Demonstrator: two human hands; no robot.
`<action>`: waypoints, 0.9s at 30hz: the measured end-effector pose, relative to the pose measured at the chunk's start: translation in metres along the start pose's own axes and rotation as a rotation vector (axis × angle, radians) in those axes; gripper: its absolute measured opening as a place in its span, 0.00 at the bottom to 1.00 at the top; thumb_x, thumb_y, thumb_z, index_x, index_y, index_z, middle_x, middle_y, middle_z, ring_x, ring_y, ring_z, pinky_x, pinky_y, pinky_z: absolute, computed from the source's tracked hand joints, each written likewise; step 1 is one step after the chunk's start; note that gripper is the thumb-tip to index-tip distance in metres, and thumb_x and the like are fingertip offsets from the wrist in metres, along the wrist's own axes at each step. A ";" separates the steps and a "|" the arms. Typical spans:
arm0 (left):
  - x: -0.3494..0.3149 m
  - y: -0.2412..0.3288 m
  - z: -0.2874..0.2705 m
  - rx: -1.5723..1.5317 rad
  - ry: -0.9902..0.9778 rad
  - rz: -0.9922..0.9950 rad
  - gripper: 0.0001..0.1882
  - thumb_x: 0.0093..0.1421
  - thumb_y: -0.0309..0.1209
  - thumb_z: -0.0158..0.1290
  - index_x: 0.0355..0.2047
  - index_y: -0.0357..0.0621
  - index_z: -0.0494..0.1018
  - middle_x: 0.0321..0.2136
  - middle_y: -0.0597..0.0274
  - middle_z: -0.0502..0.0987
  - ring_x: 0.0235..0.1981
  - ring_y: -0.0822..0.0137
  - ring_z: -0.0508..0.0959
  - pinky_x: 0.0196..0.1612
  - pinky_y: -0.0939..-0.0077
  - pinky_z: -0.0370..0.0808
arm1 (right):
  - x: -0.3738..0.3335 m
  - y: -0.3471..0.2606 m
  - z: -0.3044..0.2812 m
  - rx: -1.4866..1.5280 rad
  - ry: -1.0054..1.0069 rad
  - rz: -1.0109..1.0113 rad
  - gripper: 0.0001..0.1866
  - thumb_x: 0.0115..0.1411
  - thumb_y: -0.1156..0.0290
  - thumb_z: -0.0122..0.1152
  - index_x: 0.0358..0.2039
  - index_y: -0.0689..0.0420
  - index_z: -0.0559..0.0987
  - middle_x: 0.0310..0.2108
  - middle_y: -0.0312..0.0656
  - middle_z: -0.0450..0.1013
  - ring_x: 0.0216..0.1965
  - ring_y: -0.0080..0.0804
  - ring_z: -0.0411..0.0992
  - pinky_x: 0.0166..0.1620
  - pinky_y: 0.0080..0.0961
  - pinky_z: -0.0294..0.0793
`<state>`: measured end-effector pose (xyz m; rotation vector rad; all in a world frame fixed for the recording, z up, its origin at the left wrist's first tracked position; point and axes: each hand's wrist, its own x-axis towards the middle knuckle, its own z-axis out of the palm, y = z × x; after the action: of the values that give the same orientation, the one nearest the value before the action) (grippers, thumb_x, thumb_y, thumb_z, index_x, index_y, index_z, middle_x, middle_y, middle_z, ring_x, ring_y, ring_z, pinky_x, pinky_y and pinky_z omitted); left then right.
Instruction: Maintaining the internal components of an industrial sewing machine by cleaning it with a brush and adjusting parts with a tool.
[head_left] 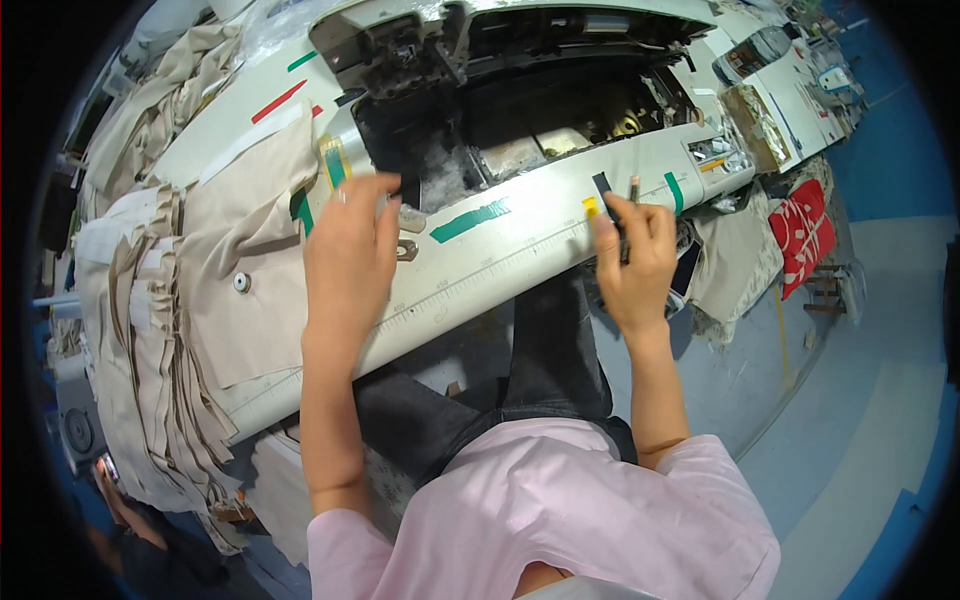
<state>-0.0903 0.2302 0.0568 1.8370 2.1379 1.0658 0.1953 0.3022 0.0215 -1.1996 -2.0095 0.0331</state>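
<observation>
A sewing machine head is tipped back, baring the dark cavity in the white table. My left hand is over the table's left part, fingers curled; whatever they hold is hidden. Beside its fingertips are a small clear-grey piece and a small metal plate with a hole. My right hand is closed on a slim dark tool at the table's front edge; its exact kind is unclear. A black strip and a yellow piece are next to its fingers.
Beige fabric covers the table's left end, with a small spool on it. A stack of cut fabric hangs at the left. At the right are a parts tray, a bottle and a red patterned cushion.
</observation>
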 end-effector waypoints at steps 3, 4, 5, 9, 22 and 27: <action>-0.022 -0.016 -0.013 0.192 -0.045 0.113 0.12 0.65 0.27 0.53 0.48 0.39 0.75 0.47 0.54 0.79 0.46 0.53 0.78 0.49 0.63 0.75 | -0.005 -0.034 0.003 0.240 -0.170 -0.082 0.12 0.62 0.68 0.62 0.42 0.61 0.82 0.32 0.45 0.69 0.34 0.43 0.70 0.38 0.37 0.71; -0.022 -0.026 -0.017 0.261 -0.023 0.138 0.13 0.66 0.28 0.52 0.50 0.39 0.75 0.49 0.54 0.78 0.49 0.52 0.76 0.52 0.62 0.73 | -0.007 -0.046 0.010 0.320 -0.211 -0.122 0.11 0.62 0.68 0.61 0.42 0.61 0.82 0.32 0.45 0.69 0.34 0.43 0.69 0.39 0.37 0.71; -0.023 -0.037 -0.027 0.344 0.002 0.153 0.14 0.67 0.28 0.51 0.51 0.39 0.75 0.52 0.54 0.77 0.52 0.51 0.74 0.55 0.61 0.72 | -0.004 -0.063 0.017 0.372 -0.284 -0.180 0.13 0.61 0.69 0.61 0.44 0.60 0.81 0.33 0.46 0.69 0.35 0.43 0.69 0.40 0.38 0.70; -0.019 -0.082 -0.057 0.292 0.011 0.087 0.15 0.70 0.28 0.46 0.53 0.36 0.74 0.55 0.51 0.76 0.54 0.50 0.72 0.59 0.61 0.68 | 0.012 -0.124 0.052 0.372 -0.309 -0.339 0.18 0.57 0.65 0.68 0.44 0.62 0.80 0.37 0.46 0.68 0.39 0.44 0.68 0.45 0.38 0.69; -0.034 -0.169 -0.108 0.477 0.143 0.040 0.13 0.69 0.26 0.50 0.51 0.37 0.77 0.52 0.50 0.78 0.53 0.53 0.74 0.57 0.62 0.70 | 0.005 -0.171 0.137 0.308 -0.203 -0.369 0.07 0.52 0.73 0.61 0.26 0.63 0.74 0.30 0.47 0.67 0.32 0.41 0.68 0.36 0.35 0.73; -0.025 -0.104 -0.096 0.373 0.153 0.139 0.14 0.71 0.27 0.47 0.52 0.38 0.77 0.50 0.54 0.79 0.47 0.60 0.78 0.54 0.68 0.72 | 0.029 -0.184 0.127 1.202 -0.466 0.235 0.13 0.73 0.64 0.49 0.34 0.61 0.70 0.30 0.43 0.68 0.29 0.31 0.69 0.27 0.23 0.71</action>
<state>-0.2189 0.1658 0.0593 2.1535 2.4678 0.9073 -0.0270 0.2664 0.0225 -0.6071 -1.6507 1.5098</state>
